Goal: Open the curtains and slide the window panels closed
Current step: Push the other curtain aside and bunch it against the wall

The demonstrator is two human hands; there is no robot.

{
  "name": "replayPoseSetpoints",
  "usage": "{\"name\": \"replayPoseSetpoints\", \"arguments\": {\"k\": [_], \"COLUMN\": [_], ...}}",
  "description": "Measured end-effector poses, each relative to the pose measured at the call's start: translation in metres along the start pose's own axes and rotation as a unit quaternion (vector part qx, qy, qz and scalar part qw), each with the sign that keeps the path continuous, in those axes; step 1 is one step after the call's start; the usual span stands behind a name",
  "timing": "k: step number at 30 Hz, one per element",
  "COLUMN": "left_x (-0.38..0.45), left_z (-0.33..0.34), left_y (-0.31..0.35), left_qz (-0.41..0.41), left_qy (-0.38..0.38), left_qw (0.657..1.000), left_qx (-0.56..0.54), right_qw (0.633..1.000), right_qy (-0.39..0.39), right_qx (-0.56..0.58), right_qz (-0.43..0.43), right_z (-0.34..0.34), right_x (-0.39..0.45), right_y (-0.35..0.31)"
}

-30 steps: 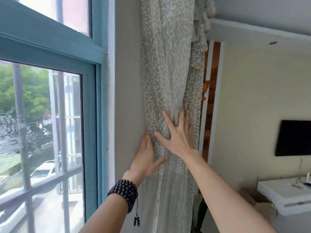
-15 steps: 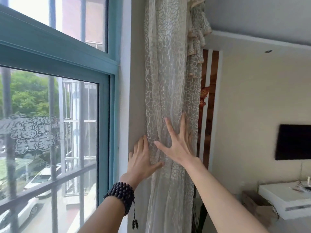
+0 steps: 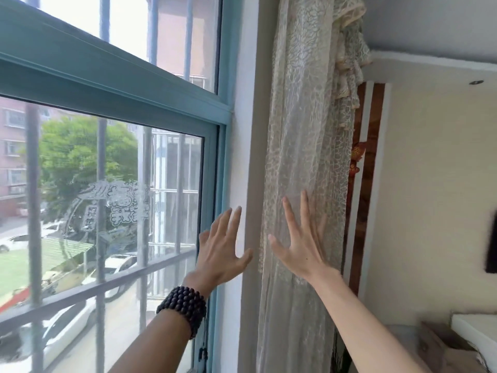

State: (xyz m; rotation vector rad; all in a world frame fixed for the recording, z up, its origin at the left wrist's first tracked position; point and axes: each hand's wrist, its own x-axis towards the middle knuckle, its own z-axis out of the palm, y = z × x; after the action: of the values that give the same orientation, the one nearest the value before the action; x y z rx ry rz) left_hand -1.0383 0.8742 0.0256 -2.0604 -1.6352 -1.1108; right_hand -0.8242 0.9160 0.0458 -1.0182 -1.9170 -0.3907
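A pale lace curtain (image 3: 304, 130) hangs bunched against the wall to the right of the window. My right hand (image 3: 301, 243) lies flat on it with its fingers spread. My left hand (image 3: 220, 249), with a dark bead bracelet at the wrist, is raised with straight fingers in front of the white wall strip beside the teal window frame (image 3: 215, 184), clear of the curtain. The window panel (image 3: 121, 211) with a frosted sticker sits against the right side of the frame.
Metal bars (image 3: 99, 238) run outside the glass, with parked cars and trees beyond. A brown door frame (image 3: 365, 184) stands right of the curtain. A dark screen (image 3: 492, 243) hangs on the beige wall above a white shelf (image 3: 473, 332).
My left hand has come off the curtain and moved left toward the window frame. The view has swung left, showing more of the window. My right hand stays on the curtain.
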Motion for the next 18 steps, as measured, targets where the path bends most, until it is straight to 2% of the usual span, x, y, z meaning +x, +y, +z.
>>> {"name": "replayPoseSetpoints", "arguments": {"k": [5,18], "left_x": [-0.023,-0.067], "left_z": [-0.029,-0.104], "left_y": [-0.017,-0.066], "left_qz": [-0.017,-0.070], "left_qy": [0.012,0.073], "left_qw": [0.999,0.994], "left_qx": [-0.024,0.031], "right_qw": [0.999,0.982], "right_qy": [0.001,-0.060], "right_qx": [0.011,0.132], "right_qz": [-0.032,-0.118], "right_z": [0.008,0.047], "right_x": [-0.005,0.001], "right_y": [-0.032,-0.128]}}
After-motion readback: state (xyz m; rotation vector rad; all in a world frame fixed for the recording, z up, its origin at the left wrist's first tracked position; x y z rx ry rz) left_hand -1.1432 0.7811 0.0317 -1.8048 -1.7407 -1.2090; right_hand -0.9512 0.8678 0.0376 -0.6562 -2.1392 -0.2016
